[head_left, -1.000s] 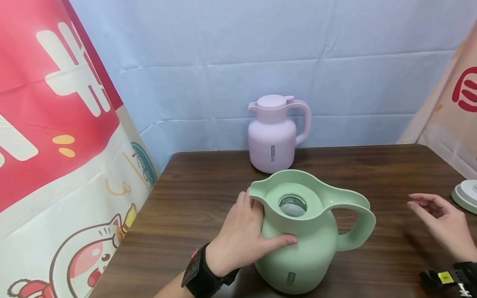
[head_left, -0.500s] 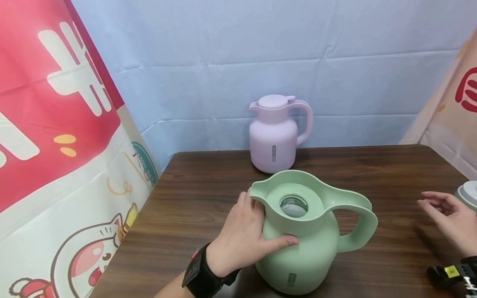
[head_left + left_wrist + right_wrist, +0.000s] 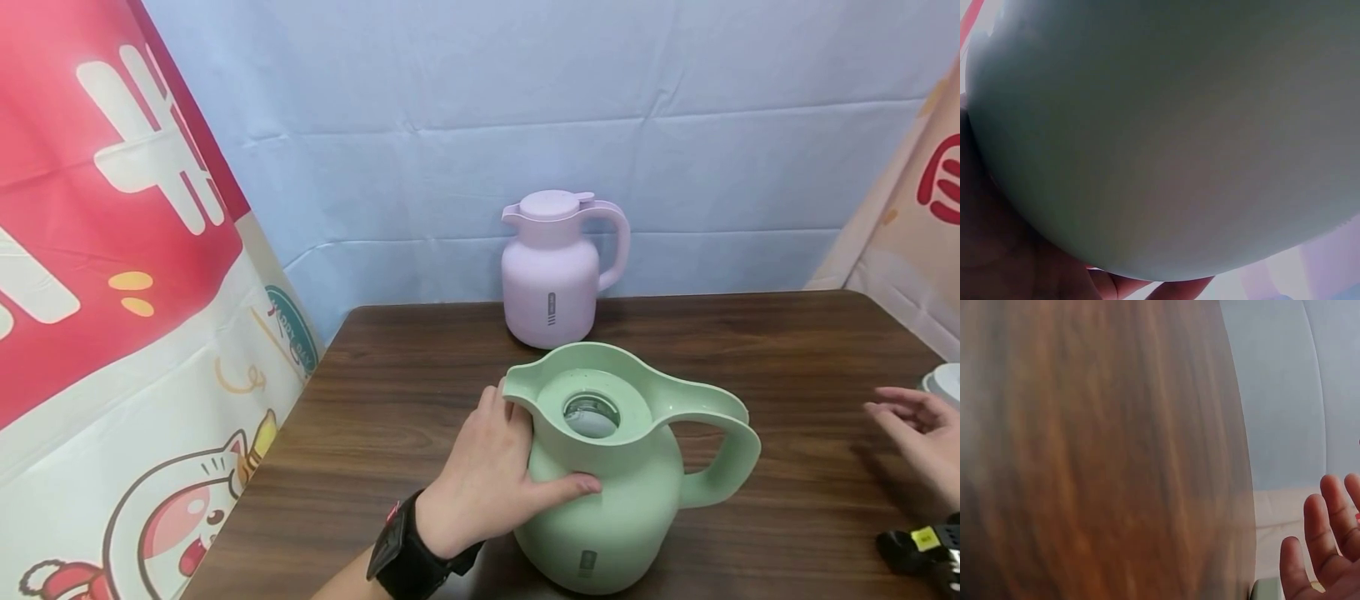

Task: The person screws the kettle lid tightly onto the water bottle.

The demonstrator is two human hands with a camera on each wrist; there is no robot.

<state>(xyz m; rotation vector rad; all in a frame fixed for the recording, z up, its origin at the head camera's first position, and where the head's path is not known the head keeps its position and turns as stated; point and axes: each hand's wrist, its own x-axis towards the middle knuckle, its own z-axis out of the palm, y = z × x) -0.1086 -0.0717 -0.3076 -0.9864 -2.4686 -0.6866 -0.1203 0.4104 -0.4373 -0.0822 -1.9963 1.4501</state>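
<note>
Spanning the near half of the scene, a dark brown, wood-grained table (image 3: 750,350) is occupied at its near middle by a light green, round-bellied jug with a looped handle (image 3: 630,521), stood upright. Toward the far edge, a lilac, round-bellied jug with its top fitted (image 3: 549,287) is left untouched. The green jug is gripped from the left by the left hand (image 3: 487,479), the thumb laid across its near side; this hold is unchanged. The right hand (image 3: 924,442) has been carried farther right over the last second, fingers loosely bent, nothing held. A grey-white, round, lid-like piece (image 3: 947,382) at the right edge is now partly hidden; whether it is touched cannot be told. Attention is judged to be turned there while the green jug, its small round mouth (image 3: 592,415) uncovered, is kept steady.
</note>
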